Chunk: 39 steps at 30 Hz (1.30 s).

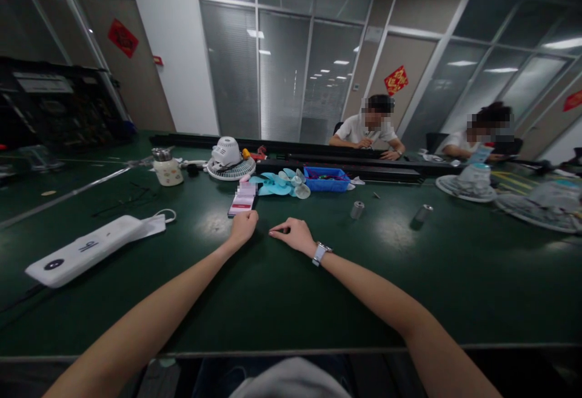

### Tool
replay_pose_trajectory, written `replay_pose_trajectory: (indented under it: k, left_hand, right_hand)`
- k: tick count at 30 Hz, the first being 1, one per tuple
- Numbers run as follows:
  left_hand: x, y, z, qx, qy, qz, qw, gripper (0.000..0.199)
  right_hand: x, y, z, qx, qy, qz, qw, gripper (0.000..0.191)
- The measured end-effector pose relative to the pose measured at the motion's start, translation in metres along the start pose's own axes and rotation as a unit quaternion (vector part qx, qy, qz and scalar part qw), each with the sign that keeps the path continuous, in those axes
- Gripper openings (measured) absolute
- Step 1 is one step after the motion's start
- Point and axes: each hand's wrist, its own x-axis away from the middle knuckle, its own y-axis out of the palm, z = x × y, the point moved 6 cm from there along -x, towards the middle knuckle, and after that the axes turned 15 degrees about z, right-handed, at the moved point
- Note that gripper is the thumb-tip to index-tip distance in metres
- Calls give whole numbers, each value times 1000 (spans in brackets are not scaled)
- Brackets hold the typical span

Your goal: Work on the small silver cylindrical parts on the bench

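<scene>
My left hand (pixel 244 227) rests on the green table (pixel 254 307) as a closed fist, right at the near end of a phone (pixel 243 196) with a lit screen. Whatever its fingers may hold is hidden. To its right, my right hand (pixel 295 234) has thumb and forefinger pinched together, pointing left; anything between the tips is too small to make out. A watch (pixel 320 254) is on my right wrist. Just beyond the phone lie light-blue fan blades (pixel 277 183) beside a blue bin (pixel 326 179) of small parts.
A white elongated device (pixel 86 249) lies at left, with a patterned bottle (pixel 167 167) behind it. A white fan part (pixel 230 158) stands farther back. Two metal cylinders (pixel 357 209) stand at right, near fan assemblies (pixel 468 182). Two people sit across the table behind black rails (pixel 354 170).
</scene>
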Motion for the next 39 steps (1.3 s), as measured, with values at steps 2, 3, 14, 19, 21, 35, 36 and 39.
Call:
replay_pose_trajectory:
  k: [2,3,14,19,21,35,36,39]
  left_hand:
    - [0,0,2,-5,5,0,1000,27]
    - [0,0,3,-7,5,-1,1000,28]
    - [3,-1,7,-3,5,-12,1000,29]
    - [6,-3,11,-10,19,-17,1000,29]
    - [6,-2,11,-12,18,-21,1000,28]
    - [7,0,12,-4,2,-43,999,29]
    - [7,0,13,-1,1,-43,999,29]
    - [6,-2,14,10,2,-43,999,28]
  right_hand:
    - [0,-19,7,-31,-1,25,999,27]
    - [0,-35,15,-41,-1,51,998,28]
    - [18,-198,168,149,168,323,919,27]
    - [20,-190,172,153,199,342,906,31]
    - [21,-191,170,161,193,344,905,32]
    - [24,-179,194,36,226,302,926,51]
    - [25,-177,198,8,232,290,928,53]
    - [27,-174,200,-18,241,272,931,44]
